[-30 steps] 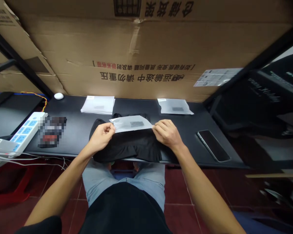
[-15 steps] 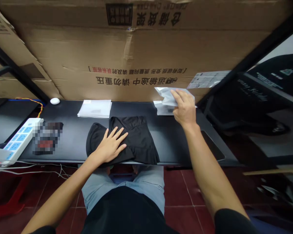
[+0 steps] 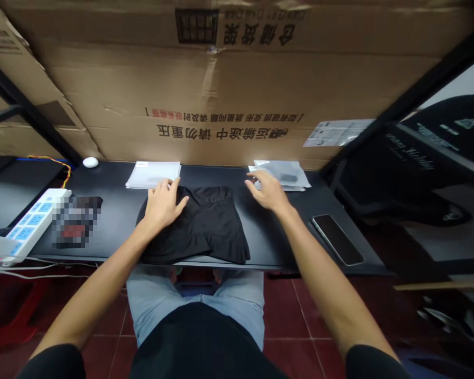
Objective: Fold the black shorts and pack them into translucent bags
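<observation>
Pressing black garment (image 3: pixel 199 226) | long axis along desk (image 3: pixel 284 231) | left hand (image 3: pixel 161 205) open on it | right hand (image 3: pixel 265 190) open, empty, by bags (image 3: pixel 282 173)

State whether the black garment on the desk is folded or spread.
Folded: the black garment lies in a compact shape with layered edges, under the left hand.

Blk cloth (image 3: pixel 193 226), brown carton (image 3: pixel 221 89) w/ blk + red print (image 3: pixel 221 131), white power strip (image 3: pixel 35 226) w/ blue sockets (image 3: pixel 25 233).
</observation>
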Available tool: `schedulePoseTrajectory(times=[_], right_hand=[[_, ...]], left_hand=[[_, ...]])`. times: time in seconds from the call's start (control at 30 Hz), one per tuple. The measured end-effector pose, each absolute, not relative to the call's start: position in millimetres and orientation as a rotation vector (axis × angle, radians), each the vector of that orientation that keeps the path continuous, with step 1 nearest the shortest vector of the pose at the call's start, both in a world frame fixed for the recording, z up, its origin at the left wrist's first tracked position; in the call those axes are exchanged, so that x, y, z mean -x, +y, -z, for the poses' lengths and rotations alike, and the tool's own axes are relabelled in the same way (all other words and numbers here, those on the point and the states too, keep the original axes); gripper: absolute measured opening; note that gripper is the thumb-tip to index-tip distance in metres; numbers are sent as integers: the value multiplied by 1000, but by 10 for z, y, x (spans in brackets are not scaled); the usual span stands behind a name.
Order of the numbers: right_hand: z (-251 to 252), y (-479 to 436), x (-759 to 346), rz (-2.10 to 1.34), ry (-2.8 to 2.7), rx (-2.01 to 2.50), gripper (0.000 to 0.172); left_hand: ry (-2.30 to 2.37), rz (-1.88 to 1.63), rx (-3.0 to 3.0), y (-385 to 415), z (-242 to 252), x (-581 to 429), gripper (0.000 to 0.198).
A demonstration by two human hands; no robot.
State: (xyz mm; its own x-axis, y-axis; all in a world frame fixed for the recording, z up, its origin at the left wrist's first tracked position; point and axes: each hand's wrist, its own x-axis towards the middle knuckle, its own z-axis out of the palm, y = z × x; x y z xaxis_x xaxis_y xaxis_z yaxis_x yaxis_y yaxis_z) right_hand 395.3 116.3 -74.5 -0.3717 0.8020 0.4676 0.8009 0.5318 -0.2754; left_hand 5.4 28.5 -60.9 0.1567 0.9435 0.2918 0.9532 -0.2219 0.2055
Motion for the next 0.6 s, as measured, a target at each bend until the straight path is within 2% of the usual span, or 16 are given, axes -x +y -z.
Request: schedulePoseTrajectory(times=[0.23, 0.47, 0.6], right_hand=[[899, 1193, -3192, -178, -2186, 1200, 40], [781, 1001, -3337, -466, -2045, 1154, 20], [739, 571, -3496, -616, -2094, 920, 7]], left_hand=[[-2003, 515, 2437, 808, 584, -36, 24], [-1832, 951, 2603, 515, 590, 176, 22], [-1424, 945, 2802, 112, 631, 349, 28]])
